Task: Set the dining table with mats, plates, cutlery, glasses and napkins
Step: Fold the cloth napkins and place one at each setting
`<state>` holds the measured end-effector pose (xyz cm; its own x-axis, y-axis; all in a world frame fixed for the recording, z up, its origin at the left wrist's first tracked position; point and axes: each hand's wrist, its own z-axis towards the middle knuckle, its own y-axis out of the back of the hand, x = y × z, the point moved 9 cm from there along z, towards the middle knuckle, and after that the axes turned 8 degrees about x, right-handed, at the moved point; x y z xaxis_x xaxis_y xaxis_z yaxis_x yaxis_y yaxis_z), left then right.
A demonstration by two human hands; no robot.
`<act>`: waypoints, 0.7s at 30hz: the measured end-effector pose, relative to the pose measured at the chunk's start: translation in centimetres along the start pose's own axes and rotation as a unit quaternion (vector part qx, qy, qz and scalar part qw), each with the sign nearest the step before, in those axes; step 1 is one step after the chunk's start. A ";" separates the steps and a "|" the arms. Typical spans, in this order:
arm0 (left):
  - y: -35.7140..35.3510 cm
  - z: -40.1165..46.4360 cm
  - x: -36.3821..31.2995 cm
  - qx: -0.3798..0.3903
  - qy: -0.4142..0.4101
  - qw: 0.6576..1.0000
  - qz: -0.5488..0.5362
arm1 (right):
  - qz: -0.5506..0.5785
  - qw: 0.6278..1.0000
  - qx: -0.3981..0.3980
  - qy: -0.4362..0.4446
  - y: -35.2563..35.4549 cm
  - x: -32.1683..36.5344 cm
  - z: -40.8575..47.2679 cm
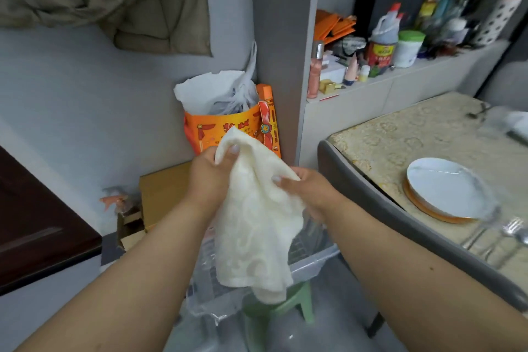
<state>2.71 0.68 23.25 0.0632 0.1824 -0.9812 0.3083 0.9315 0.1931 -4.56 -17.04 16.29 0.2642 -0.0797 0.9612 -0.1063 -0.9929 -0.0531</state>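
Holding a cream napkin (251, 226) aloft beside the surface (400, 134): left hand (210, 177) and right hand (311, 188) each pinch its upper edge. Best practice: fold it flat, then lay it near the plate (445, 188) and fork (511, 227).

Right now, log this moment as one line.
left hand: holds cloth | right hand: holds cloth | plate: on table | stage: napkin not yet placed
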 end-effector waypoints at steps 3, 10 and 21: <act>-0.3 -1.0 -1.1 0.002 -0.014 1.000 0.023 | 0.100 0.993 -0.062 0.023 1.3 2.0 -2.6; -8.4 -5.7 -4.7 0.201 0.020 0.974 -0.101 | 0.196 0.964 -0.164 0.075 4.8 4.7 -9.8; -20.6 -11.5 -13.5 0.242 0.028 0.961 -0.134 | 0.224 0.942 -0.230 0.098 13.9 3.8 -23.7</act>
<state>-15.37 -17.37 32.47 -0.1264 -0.0152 -0.9919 0.7119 0.6950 -0.1014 -27.78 -29.11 25.67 -0.0839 -0.4187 0.9043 -0.5810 -0.7167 -0.3857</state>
